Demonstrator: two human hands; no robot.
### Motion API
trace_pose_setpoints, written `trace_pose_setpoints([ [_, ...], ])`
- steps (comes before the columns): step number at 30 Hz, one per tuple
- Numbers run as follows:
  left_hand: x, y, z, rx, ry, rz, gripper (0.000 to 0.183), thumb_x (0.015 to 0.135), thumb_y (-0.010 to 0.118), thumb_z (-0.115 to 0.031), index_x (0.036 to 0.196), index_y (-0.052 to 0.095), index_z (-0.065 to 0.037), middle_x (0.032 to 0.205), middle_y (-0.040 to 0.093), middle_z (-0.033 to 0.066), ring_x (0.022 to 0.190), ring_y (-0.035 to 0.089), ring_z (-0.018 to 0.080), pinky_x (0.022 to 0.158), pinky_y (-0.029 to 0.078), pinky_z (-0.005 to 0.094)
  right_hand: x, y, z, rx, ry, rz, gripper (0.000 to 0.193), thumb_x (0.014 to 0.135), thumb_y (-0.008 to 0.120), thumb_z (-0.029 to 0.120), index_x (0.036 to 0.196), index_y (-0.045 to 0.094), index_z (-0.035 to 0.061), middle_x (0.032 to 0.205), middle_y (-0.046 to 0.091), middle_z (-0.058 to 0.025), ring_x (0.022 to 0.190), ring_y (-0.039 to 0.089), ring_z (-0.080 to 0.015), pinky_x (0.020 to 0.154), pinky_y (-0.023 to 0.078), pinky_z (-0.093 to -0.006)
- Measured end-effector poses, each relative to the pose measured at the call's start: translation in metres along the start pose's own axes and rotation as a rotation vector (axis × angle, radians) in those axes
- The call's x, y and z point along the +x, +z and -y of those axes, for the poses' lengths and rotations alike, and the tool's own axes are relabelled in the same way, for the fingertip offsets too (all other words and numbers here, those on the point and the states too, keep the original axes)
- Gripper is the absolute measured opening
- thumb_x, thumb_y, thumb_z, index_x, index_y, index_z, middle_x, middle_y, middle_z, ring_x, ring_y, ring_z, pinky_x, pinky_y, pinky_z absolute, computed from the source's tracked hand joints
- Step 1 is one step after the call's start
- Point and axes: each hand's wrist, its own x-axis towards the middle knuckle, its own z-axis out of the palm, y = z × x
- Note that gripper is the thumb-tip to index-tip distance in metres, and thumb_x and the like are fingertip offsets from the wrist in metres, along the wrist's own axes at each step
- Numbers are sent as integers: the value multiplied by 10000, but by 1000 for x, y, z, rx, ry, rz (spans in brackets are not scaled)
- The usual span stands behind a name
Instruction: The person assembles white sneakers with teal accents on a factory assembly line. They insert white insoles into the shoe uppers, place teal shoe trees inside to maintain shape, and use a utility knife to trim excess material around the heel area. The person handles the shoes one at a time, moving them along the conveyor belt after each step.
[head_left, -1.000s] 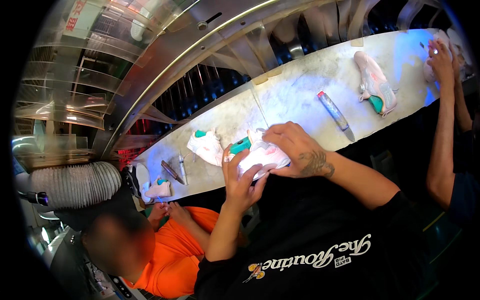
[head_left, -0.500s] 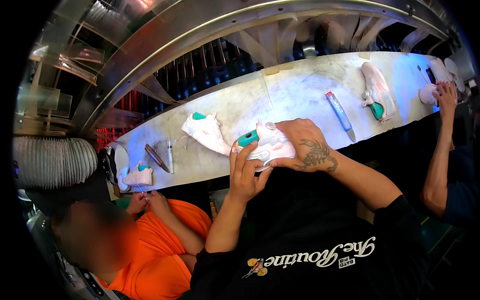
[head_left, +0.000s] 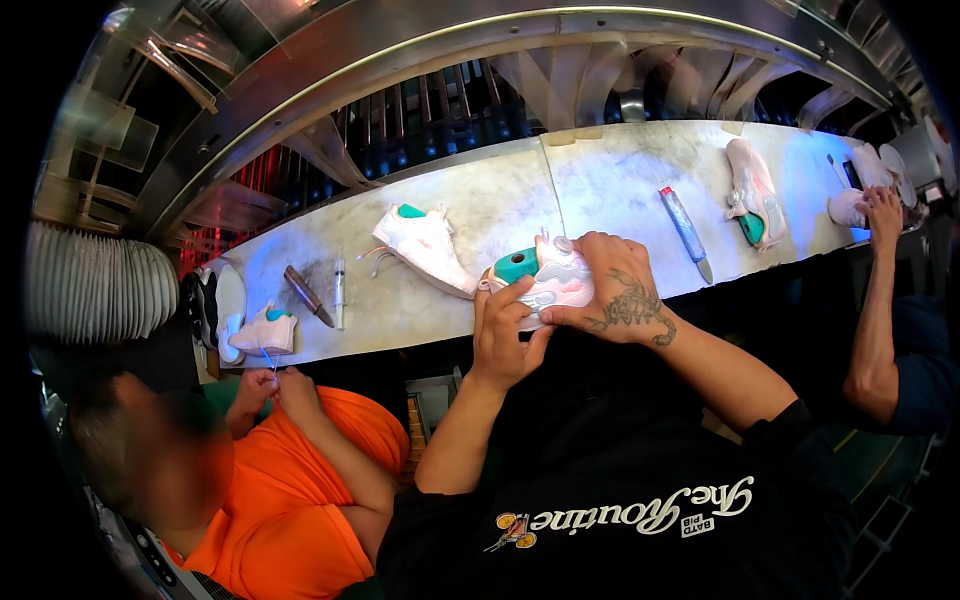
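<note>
Close to the table's near edge I hold a pale pink and white sneaker [head_left: 566, 291] with a teal insole, its opening facing up. My left hand [head_left: 503, 342] grips the heel side, fingers along its collar. My right hand [head_left: 615, 290], a scorpion tattoo on its back, is closed round the other end, thumb against the near side. A small round greyish knob [head_left: 563, 244] shows at the shoe's upper edge, by my right fingers. Just left of it lies a matching sneaker [head_left: 428, 248], its tip near the held one.
The pale worktable [head_left: 620, 160] carries a blue-handled knife [head_left: 684, 232], another sneaker [head_left: 752, 190], a brown-handled tool [head_left: 308, 296] and a syringe [head_left: 340, 292]. A person in orange [head_left: 300, 470] handles a thin blue strand by a small shoe [head_left: 268, 332]. Another person's hand [head_left: 882, 215] works far right.
The view has shifted slightly, so the table and its things sit a little differently in it. My hands keep the same grip on the sneaker.
</note>
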Motion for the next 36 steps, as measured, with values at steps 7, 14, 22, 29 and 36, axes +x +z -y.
trace_pose_setpoints([
  [7, 4, 0, 3, 58, 27, 1, 528, 771, 895, -1, 1170, 550, -34, 1410, 665, 254, 1167, 656, 434, 1085, 506, 545, 1, 9, 16, -137, 68, -39, 866, 791, 853, 677, 1290, 637, 2, 1240, 697, -195, 1221, 660, -369, 1192, 325, -665],
  [14, 21, -20, -1, 94, 58, 85, 727, 739, 1034, -197, 1254, 544, -44, 1494, 561, 285, 1249, 649, 456, 1094, 536, 541, 2, 1, -14, 42, -17, 69, 1104, 820, 828, 754, 1519, 555, -56, 1435, 659, -262, 1366, 603, -427, 1259, 323, -581],
  [22, 63, -15, -33, 55, 90, 180, 1135, 645, 1090, -431, 1519, 485, -33, 1559, 561, 310, 1395, 613, 465, 1129, 542, 522, -20, 2, -76, 400, -102, 3, 1201, 726, 909, 763, 1540, 533, -37, 1465, 625, -261, 1411, 558, -442, 1246, 363, -529],
  [29, 86, -18, -61, 161, 113, 291, 1151, 594, 1104, -336, 1549, 536, -33, 1378, 701, 229, 1095, 704, 413, 928, 603, 475, -33, -5, -52, 453, -25, -61, 1156, 790, 876, 734, 1577, 483, -17, 1458, 621, -248, 1415, 557, -431, 1295, 248, -640],
  [36, 118, 15, -94, 231, 165, 248, 1152, 607, 1074, -519, 1500, 559, -5, 1286, 723, 200, 983, 682, 369, 837, 584, 453, -51, -16, -70, 856, 56, -150, 1278, 837, 927, 589, 1709, 253, -57, 1640, 487, -301, 1548, 475, -430, 1332, 269, -572],
])
